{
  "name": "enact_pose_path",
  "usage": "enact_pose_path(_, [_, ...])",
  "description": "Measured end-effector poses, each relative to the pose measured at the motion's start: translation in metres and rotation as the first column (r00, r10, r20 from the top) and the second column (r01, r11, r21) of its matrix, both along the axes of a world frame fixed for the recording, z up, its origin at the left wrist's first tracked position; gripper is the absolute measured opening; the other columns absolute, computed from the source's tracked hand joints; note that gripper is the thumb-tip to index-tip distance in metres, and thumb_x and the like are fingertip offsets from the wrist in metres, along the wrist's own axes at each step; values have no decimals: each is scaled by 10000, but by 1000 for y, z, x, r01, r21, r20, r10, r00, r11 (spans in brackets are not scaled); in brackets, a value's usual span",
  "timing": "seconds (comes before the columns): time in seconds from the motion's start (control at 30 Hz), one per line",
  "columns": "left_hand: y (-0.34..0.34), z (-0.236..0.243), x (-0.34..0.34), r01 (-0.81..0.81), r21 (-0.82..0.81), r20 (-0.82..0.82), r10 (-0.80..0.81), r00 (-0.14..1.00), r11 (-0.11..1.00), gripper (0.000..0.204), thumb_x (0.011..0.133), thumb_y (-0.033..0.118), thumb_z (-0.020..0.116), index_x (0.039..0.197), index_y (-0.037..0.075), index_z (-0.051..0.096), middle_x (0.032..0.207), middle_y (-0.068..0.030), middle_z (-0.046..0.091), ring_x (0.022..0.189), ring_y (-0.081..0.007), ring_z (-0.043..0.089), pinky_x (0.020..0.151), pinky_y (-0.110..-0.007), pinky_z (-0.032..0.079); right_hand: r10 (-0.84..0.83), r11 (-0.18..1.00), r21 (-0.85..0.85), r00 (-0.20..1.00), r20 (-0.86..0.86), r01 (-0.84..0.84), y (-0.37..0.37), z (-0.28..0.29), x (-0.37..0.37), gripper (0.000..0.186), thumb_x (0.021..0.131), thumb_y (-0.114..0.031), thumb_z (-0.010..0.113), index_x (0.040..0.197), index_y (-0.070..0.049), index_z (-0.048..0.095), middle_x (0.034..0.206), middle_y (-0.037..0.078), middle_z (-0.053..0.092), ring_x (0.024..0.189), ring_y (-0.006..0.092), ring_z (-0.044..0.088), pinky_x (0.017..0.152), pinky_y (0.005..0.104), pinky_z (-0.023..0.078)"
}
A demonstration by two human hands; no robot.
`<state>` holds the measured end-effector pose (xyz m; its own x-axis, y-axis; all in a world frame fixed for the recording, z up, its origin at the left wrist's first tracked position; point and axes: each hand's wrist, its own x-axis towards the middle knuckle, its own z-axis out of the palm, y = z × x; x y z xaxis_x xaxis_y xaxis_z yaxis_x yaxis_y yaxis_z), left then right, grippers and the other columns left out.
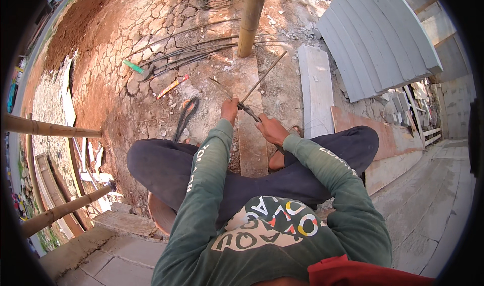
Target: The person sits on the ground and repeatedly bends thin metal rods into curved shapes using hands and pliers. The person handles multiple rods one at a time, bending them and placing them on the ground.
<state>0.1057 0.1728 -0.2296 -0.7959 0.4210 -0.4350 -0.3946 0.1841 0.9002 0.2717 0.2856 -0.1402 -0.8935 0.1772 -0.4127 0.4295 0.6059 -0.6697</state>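
Observation:
Over the wooden plank (254, 157) between my folded legs, both hands work close together. My left hand (230, 110) is closed around a thin metal rod (264, 76) near its bend or crossing; the rod slants up to the right. Another thin length (220, 87) sticks out up and left from the same hand. My right hand (273, 131) grips a dark metal hand tool (250, 112), whose head meets the rod beside my left fingers. The tool's exact kind is partly hidden by my fingers.
Several long steel rods (201, 51) lie ahead, near a green-handled tool (133, 67), an orange-yellow tube (172, 86) and a black loop (186, 118). A bamboo post (249, 21) rises in front. Grey panels (375, 41) lean at right; bamboo poles (55, 126) stand left.

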Motion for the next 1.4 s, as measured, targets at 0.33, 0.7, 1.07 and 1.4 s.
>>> enact_pose_path(0.33, [2, -7, 2, -16, 32, -29, 17, 999, 999, 398, 958, 367, 526, 837, -2, 612, 795, -70, 600, 767, -180, 535, 753, -346, 413, -14, 543, -749, 897, 442, 378, 42, 0, -10, 324, 997, -321, 453, 1133, -27, 435, 885, 156, 625, 698, 186, 650, 569, 315, 559])
enact_pose_path(0.7, [0, 3, 1, -76, 109, 47, 71, 996, 991, 364, 950, 317, 509, 794, 8, 622, 790, -89, 611, 763, -193, 546, 774, -348, 408, 279, 686, 727, 916, -288, 19, 1, 26, 10, 430, 773, -299, 719, 1017, -10, 514, 759, 189, 634, 746, 343, 670, 624, 420, 544])
enact_pose_path(1.07, [0, -21, -9, -116, 159, 129, 96, 987, 980, 260, 905, 229, 489, 850, 2, 603, 760, -87, 614, 745, -196, 569, 744, -357, 411, -174, 626, -597, 836, 521, 502, 15, 25, -9, 435, 1005, -364, 341, 984, 5, 571, 798, 147, 636, 624, 190, 635, 528, 352, 543])
enact_pose_path(1.4, [-2, -6, -5, -101, 173, 80, 88, 993, 980, 313, 920, 274, 482, 843, -4, 604, 791, -88, 617, 773, -192, 578, 751, -354, 420, 77, 948, 302, 993, 85, -100, 9, 54, 3, 465, 832, -278, 678, 1095, 73, 520, 861, 221, 647, 715, 279, 670, 587, 381, 550])
